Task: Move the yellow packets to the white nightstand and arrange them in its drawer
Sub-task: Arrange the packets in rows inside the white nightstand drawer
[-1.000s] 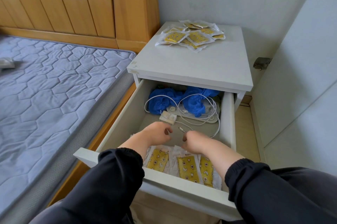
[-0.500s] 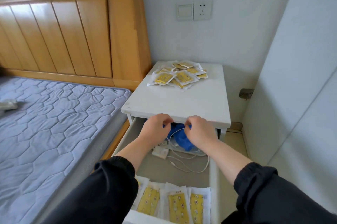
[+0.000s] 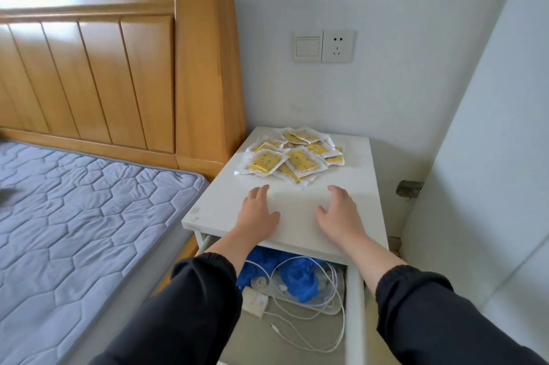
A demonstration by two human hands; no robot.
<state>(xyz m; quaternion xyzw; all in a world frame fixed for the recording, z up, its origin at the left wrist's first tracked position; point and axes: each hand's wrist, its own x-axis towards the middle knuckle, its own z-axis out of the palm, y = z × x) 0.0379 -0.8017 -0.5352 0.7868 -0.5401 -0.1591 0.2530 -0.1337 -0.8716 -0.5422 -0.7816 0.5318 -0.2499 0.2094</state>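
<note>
Both my hands have come up out of the open white drawer (image 3: 355,299) since a moment ago and now reach over the top of the white nightstand (image 3: 300,195), and my view has lifted so the packets already laid at the drawer's front are out of sight. Nearest to me are my two black sleeves (image 3: 190,305), crossing above the drawer. Its floor holds a loose white cable (image 3: 309,332), a small white charger block (image 3: 255,301) and crumpled blue fabric (image 3: 300,275) at the back; the front part of the floor that I can see is bare.

My left hand (image 3: 258,213) is spread open, palm down, fingers slightly apart, low over the white surface and holding nothing; whether it touches I cannot tell. My right hand (image 3: 341,216) is open too, fingers loosely curved, also empty, beside the left with a clear gap between them. Both sit near the surface's front edge, short of the pile.

Just beyond my fingertips lies the heap of yellow packets in clear wrappers (image 3: 292,159), overlapping at the back half of the surface; I count about eight, though some are hidden. Bare surface runs to the right of the pile.

To the left stands the wooden headboard (image 3: 118,67) and the grey quilted mattress (image 3: 74,216); on the wall is a white switch and socket plate (image 3: 323,46).
</note>
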